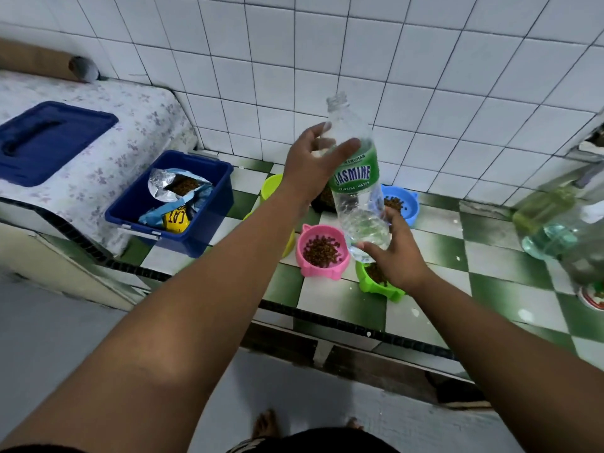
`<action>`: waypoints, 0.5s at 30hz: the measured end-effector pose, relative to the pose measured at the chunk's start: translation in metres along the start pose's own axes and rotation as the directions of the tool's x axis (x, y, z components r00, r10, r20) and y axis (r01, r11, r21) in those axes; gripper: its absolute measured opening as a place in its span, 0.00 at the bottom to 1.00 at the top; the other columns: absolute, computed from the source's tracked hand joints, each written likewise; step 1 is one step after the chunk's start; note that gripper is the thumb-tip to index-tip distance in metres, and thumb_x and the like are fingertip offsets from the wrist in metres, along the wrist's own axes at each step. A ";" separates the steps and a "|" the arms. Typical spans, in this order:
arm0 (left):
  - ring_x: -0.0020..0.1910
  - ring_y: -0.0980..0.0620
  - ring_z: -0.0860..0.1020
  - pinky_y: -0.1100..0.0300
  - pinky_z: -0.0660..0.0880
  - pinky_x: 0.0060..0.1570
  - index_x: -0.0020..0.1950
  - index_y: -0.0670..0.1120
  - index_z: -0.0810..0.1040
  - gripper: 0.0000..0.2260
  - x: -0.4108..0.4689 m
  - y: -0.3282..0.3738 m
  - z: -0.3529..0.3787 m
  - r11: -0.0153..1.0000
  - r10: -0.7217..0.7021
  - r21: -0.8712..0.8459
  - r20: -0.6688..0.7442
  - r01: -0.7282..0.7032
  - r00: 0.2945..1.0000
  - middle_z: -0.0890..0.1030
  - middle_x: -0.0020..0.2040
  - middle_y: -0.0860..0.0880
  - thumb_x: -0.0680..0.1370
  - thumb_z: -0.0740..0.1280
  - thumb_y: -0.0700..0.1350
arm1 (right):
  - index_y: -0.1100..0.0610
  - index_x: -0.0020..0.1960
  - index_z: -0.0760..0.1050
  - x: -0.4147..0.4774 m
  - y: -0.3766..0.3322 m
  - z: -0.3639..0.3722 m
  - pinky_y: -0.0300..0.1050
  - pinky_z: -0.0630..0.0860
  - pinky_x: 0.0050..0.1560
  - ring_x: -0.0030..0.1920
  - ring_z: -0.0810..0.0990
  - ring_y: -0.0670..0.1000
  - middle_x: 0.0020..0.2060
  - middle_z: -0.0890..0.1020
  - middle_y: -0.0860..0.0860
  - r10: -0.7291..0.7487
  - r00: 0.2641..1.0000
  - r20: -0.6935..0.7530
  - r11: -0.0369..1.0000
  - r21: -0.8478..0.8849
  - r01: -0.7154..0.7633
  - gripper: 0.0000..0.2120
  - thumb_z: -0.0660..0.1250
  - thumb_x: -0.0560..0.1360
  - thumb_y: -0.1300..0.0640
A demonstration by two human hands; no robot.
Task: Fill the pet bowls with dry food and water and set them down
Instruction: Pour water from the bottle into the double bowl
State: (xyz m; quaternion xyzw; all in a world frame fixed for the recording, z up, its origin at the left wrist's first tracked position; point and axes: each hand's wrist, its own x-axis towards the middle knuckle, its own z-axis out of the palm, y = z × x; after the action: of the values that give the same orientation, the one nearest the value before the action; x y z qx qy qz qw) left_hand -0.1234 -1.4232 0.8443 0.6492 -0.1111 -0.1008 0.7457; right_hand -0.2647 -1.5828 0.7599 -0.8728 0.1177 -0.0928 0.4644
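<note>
The bottle (354, 181) stood nearly upright, its open neck toward twelve o'clock, above the pink bowl (322, 251). The left hand (310, 165) gripped its shoulder with fingers wrapped round. The right hand (397, 253) grasped its base from five o'clock. The yellow-green bowl (271, 188), probably the one for water, lay at nine o'clock.

Two hands (310, 165) (397, 256), one held water bottle (354, 178), one tub (209, 197), one lid (49, 142), one food bag (176, 191), at least four bowls (307, 273) (410, 204) (369, 286) (271, 188)

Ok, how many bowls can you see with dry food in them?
4: pink bowl in the middle, green bowl under the right hand, blue bowl by the wall, dark bowl behind the bottle. The left arm may hide more.
</note>
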 end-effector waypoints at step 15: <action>0.53 0.49 0.86 0.50 0.84 0.53 0.72 0.51 0.68 0.39 -0.024 -0.012 0.063 0.988 -0.011 0.146 0.358 -0.045 0.934 0.81 0.62 0.47 0.67 0.83 0.40 | 0.54 0.72 0.65 -0.037 0.010 -0.025 0.61 0.76 0.64 0.64 0.76 0.45 0.64 0.76 0.50 0.102 0.966 -0.238 0.962 0.272 -0.035 0.32 0.75 0.73 0.63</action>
State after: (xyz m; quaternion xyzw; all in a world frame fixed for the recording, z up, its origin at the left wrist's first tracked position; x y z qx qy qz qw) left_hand -0.1653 -1.4772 0.8396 0.6740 -0.2578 -0.2018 0.6622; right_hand -0.3082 -1.5974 0.7631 -0.7794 0.1918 -0.2005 0.5617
